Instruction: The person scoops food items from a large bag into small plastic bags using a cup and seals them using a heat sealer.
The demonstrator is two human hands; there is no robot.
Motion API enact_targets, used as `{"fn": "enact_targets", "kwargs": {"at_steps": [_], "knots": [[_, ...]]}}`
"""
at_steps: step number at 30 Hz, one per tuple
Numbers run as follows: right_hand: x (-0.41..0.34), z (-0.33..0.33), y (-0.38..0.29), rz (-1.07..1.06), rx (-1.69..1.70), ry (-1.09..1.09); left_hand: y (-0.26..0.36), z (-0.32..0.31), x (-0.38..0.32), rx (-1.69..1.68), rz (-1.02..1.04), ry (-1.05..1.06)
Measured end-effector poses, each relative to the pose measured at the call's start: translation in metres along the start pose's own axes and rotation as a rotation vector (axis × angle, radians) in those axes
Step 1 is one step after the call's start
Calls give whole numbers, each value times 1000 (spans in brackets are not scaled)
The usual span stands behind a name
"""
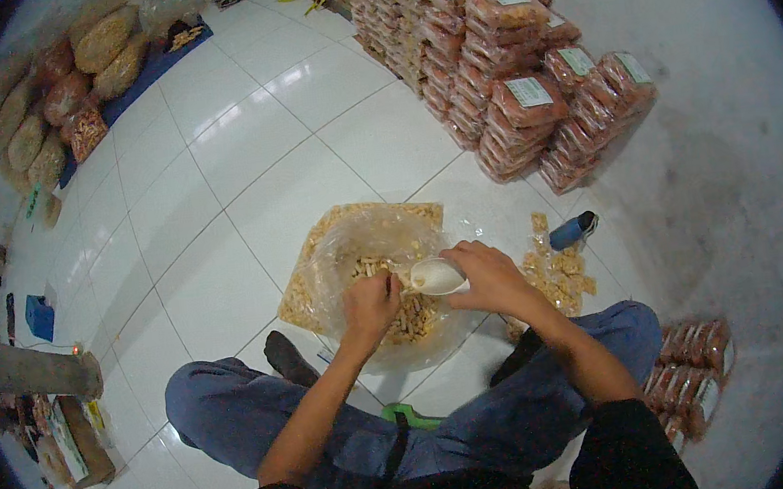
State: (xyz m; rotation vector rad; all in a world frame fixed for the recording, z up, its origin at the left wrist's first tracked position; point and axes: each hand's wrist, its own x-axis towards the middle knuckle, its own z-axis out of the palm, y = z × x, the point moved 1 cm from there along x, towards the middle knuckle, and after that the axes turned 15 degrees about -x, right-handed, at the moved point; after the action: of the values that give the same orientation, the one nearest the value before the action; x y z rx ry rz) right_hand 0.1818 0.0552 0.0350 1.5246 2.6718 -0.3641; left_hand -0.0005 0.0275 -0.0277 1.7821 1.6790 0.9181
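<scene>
In front of me, between my feet, a large clear plastic bag (328,279) stands on the floor with its mouth spread wide. Short, pale stick-shaped pieces of snack food (410,324) lie inside it. My right hand (490,277) grips a white scoop (437,277) over the bag's opening, its mouth turned left and a pale piece at its lip. My left hand (373,306) is above the opening too, fingers curled close to the scoop's lip. Whether it pinches a thin clear packet is hidden.
Small filled packets (557,278) lie right of the bag, beside a blue cylindrical object (572,230). Tall stacks of labelled packs (516,105) stand against the wall; more packs (690,371) lie by my right knee. Stuffed sacks (66,92) sit far left, near a pillar (29,368).
</scene>
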Motion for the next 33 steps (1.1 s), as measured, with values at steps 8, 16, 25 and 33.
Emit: {"fn": "enact_targets", "kwargs": {"at_steps": [8, 16, 25, 33], "knots": [[-3, 8, 2, -75, 97, 112, -2, 2, 0, 0, -39, -27], [1, 7, 0, -55, -51, 119, -10, -2, -1, -44, -69, 69], [21, 113, -10, 64, -6, 56, -29, -19, 21, -507, 20, 281], [26, 24, -39, -194, 130, 628, 22, -33, 24, -793, -123, 148]]}}
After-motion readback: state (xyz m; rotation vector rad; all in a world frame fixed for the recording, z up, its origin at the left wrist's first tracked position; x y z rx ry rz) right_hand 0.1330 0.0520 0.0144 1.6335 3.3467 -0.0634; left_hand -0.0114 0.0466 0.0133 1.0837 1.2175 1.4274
